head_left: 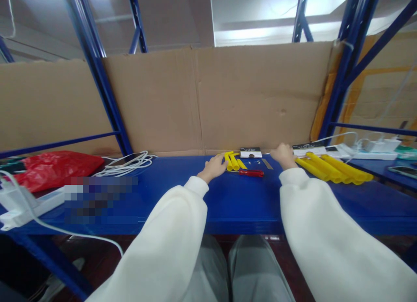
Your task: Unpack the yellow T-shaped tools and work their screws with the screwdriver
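Observation:
My left hand (213,167) rests at the left of a small group of yellow tubes (232,163), its fingers stretched out beside the nearest one; whether it touches it I cannot tell. In front of these lies a screwdriver with a red handle (251,173). My right hand (282,155) is at the back of the table, knuckles bent, its fingertips hidden from me. Between the hands are a small black-and-white box (250,152), a flat metal strip (267,164) and tiny pieces too small to name. Longer yellow tubes (335,169) lie side by side just right of my right hand.
The blue table (176,198) backs onto a cardboard panel (241,98) between blue metal posts. At left are a red plastic bag (61,165), a coiled white cable (133,165) and a power strip (42,208). More plugs (384,144) and a phone (404,171) lie far right.

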Action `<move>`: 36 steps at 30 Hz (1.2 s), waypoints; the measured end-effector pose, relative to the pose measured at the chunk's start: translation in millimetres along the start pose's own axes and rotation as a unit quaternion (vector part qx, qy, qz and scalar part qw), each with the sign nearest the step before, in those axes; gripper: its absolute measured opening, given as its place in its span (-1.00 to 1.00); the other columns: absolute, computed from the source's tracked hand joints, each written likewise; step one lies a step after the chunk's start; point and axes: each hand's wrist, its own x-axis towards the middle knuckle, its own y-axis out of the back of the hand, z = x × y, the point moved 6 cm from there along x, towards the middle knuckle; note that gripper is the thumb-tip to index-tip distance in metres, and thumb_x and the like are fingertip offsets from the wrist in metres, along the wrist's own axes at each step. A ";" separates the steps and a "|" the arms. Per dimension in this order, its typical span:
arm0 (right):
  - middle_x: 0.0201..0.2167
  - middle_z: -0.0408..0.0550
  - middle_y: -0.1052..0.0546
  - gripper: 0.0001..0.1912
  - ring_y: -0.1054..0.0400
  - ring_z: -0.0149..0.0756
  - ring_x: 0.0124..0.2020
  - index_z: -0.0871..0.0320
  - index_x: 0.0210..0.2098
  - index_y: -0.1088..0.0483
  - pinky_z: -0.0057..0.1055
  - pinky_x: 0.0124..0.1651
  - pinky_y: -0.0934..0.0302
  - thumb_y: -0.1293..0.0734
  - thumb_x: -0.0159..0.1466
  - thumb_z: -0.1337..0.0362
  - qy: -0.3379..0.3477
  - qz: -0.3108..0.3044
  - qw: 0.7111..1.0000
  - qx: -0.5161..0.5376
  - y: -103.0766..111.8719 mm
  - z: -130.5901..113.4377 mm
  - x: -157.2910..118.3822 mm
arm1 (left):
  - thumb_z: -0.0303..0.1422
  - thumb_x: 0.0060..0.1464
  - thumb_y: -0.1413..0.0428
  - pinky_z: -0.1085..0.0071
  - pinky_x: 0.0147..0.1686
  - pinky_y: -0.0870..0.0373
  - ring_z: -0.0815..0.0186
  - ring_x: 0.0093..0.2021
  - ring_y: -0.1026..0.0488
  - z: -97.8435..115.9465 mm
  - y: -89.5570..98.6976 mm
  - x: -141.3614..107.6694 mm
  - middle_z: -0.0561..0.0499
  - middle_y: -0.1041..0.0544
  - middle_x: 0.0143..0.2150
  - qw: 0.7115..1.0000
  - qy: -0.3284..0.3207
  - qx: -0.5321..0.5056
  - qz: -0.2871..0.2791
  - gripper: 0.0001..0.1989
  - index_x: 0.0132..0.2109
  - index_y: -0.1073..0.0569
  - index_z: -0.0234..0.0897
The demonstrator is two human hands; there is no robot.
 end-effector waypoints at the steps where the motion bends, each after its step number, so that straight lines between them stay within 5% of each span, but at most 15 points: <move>1: 0.10 0.40 -0.42 -0.54 -0.22 0.22 0.21 0.27 -0.04 -0.46 0.10 0.08 -0.20 -0.41 0.04 0.35 -0.037 0.041 0.997 -0.051 14.0 10.5 3.2 | -0.33 0.30 0.05 0.03 0.24 -0.26 0.08 0.31 -0.32 -3.8 6.4 -3.0 -0.20 -0.36 0.34 0.999 0.005 -0.016 0.044 -0.54 0.31 -0.34 -0.21; 5: 0.11 0.48 -0.41 -0.51 -0.23 0.24 0.21 0.30 0.06 -0.42 0.18 0.06 -0.17 -0.39 0.12 0.37 -0.101 0.047 0.975 -0.193 52.8 36.9 11.2 | -0.48 0.23 0.01 0.25 0.19 -0.34 0.19 0.19 -0.45 -15.5 18.8 -14.4 -0.20 -0.49 0.22 0.989 0.017 -0.046 0.137 -0.58 0.21 -0.43 -0.32; 9: 0.10 0.59 -0.40 -0.63 -0.22 0.24 0.22 0.39 0.02 -0.46 0.18 0.13 -0.04 -0.34 0.22 0.40 -0.093 0.040 0.951 -0.291 78.1 57.8 17.7 | -0.56 0.15 -0.01 0.32 0.17 -0.37 0.23 0.11 -0.50 -13.3 19.5 -16.0 -0.16 -0.54 0.15 0.987 -0.016 -0.067 0.146 -0.58 0.13 -0.49 -0.34; 14: -0.08 0.48 -0.52 -0.79 -0.39 0.24 0.06 0.26 -0.19 -0.54 0.17 0.05 -0.10 -0.37 0.16 0.44 -0.142 -0.016 0.947 -0.286 82.4 95.4 24.5 | -0.61 0.09 -0.02 0.32 0.12 -0.41 0.25 -0.04 -0.55 -16.1 20.0 -13.4 -0.14 -0.59 0.03 0.983 -0.005 -0.100 0.152 -0.58 0.06 -0.53 -0.35; 17: -0.13 0.40 -0.54 -0.83 -0.43 0.22 0.01 0.20 -0.24 -0.54 0.14 0.02 -0.18 -0.41 0.14 0.40 -0.113 -0.019 0.954 -0.278 82.4 96.9 27.3 | -0.61 0.07 -0.02 0.31 0.12 -0.41 0.26 -0.07 -0.56 -19.1 20.6 -12.7 -0.14 -0.60 0.01 0.981 0.004 -0.110 0.160 -0.59 0.04 -0.54 -0.34; 21: -0.11 0.40 -0.53 -0.73 -0.43 0.15 0.01 0.23 -0.12 -0.52 -0.05 -0.03 -0.27 -0.41 0.17 0.33 -0.072 -0.013 0.959 -0.275 86.8 68.0 22.5 | -0.61 0.06 -0.02 0.33 0.11 -0.42 0.26 -0.08 -0.56 -22.0 19.8 -11.4 -0.15 -0.59 0.02 0.978 0.014 -0.128 0.166 -0.57 0.07 -0.52 -0.36; 25: -0.07 0.42 -0.53 -0.58 -0.44 0.14 0.04 0.36 0.06 -0.44 -0.12 -0.02 -0.29 -0.34 0.23 0.33 -0.016 0.007 0.971 -0.237 79.7 5.7 8.0 | -0.58 0.05 -0.06 0.31 0.08 -0.44 0.25 -0.09 -0.56 -27.2 18.2 -9.1 -0.16 -0.58 0.05 0.968 0.033 -0.168 0.182 -0.49 0.18 -0.44 -0.34; 31: -0.18 0.14 -0.62 -0.67 -0.49 0.05 -0.05 0.16 -0.11 -0.54 -0.26 -0.09 -0.31 -0.42 0.11 0.40 0.095 -0.066 0.989 -0.089 5.2 -79.5 -26.7 | -0.48 0.11 -0.16 0.27 0.14 -0.40 0.18 0.14 -0.49 -39.0 9.8 -3.3 -0.26 -0.47 0.23 0.936 0.093 -0.292 0.173 -0.39 0.31 -0.28 -0.35; 36: -0.23 0.00 -0.64 -0.69 -0.50 -0.06 -0.10 0.10 -0.22 -0.54 -0.33 -0.07 -0.31 -0.45 0.04 0.47 0.178 -0.136 0.971 0.084 -57.9 -104.6 -69.5 | -0.46 0.09 -0.20 0.21 0.23 -0.31 0.11 0.28 -0.37 -46.5 8.5 -1.1 -0.28 -0.43 0.27 0.922 0.123 -0.319 0.180 -0.47 0.23 -0.38 -0.35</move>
